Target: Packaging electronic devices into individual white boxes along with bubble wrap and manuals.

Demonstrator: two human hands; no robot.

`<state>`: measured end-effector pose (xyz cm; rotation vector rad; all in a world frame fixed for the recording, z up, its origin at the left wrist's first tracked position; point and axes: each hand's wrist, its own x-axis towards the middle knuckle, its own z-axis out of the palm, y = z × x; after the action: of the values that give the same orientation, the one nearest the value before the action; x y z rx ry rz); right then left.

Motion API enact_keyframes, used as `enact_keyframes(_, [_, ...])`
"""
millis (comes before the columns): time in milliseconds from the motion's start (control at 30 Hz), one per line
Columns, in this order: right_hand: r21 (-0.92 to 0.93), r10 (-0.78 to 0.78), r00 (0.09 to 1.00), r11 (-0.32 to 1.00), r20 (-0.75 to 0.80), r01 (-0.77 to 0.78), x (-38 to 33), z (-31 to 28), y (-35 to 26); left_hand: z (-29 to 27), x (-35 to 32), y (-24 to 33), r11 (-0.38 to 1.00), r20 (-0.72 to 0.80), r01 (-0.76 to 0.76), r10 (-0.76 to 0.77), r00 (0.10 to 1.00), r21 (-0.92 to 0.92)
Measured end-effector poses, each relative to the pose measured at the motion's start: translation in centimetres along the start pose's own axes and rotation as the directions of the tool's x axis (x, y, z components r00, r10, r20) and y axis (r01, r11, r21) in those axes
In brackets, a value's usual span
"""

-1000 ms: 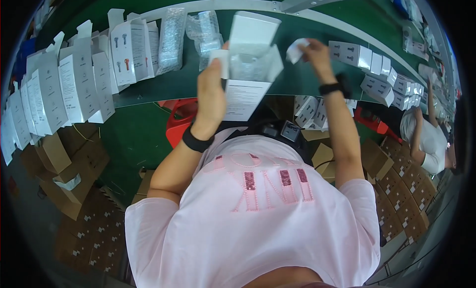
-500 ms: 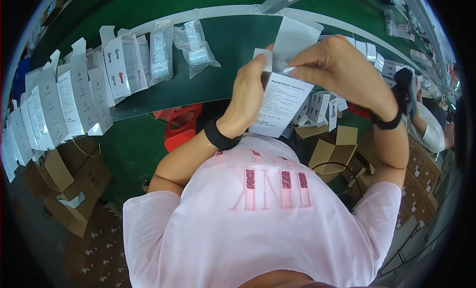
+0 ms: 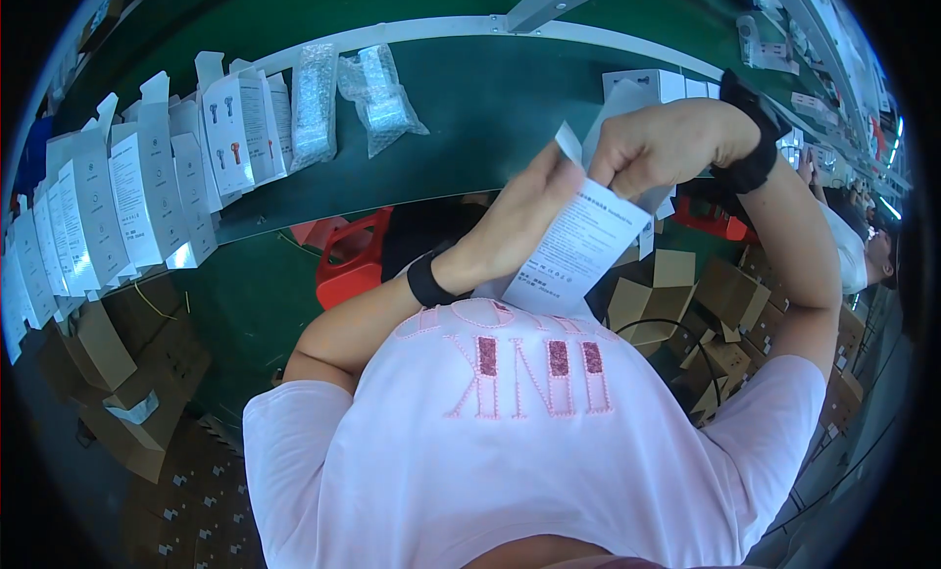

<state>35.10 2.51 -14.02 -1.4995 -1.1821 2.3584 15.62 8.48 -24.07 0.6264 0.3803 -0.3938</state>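
1. Above the green counter (image 3: 490,98), at chest height, we hold a printed leaflet (image 3: 578,250) in both hands; it hangs clear of the counter, its lower edge over the pink shirt (image 3: 520,442).
2. Our left hand (image 3: 524,221) grips the leaflet's upper left edge, fingers (image 3: 549,182) pinched on the paper. Our right hand (image 3: 662,148) is clenched on its top, where a white corner pokes up between the two hands.
3. To do this step well, we judge that both pinches should stay close to the top edge, so the sheet hangs flat and does not twist.
4. We keep the grip light: thin paper creases if squeezed, and a crease in the wrong place spoils a neat fold.
5. If we fold it, we line up the edges before pressing, then run a thumb along the fold.
6. A white box (image 3: 647,84) stands on the counter just behind the right hand; whether the sheet touches it we cannot tell. We judge the sheet should stay clear of it.
7. Left of us, a row of flat white cartons (image 3: 147,187) leans along the counter edge, with two bubble-wrap bags (image 3: 353,98) beside them; our elbows should stay in so nothing gets knocked.
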Motion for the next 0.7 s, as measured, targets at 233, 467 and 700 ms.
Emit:
enact_keyframes(233, [0.029,0.031,0.353,1.0,-0.935,-0.011,-5.9,4.4,3.2,-2.0,-2.1,-0.4,0.798,0.061,-0.567,0.568,0.821,0.201])
enact_keyframes(467, [0.286,-0.022,0.432,0.719,-0.902,0.633,2.9,9.5,7.1,-2.2,-1.9,3.1,0.686,0.286,-0.456,0.355,0.89,0.568])
enact_keyframes(700, [-0.077,-0.247,0.262,0.848,-0.933,0.524,1.4,10.9,5.9,-1.4,-0.5,1.0,0.739,0.172,-0.417,0.388,0.906,0.529])
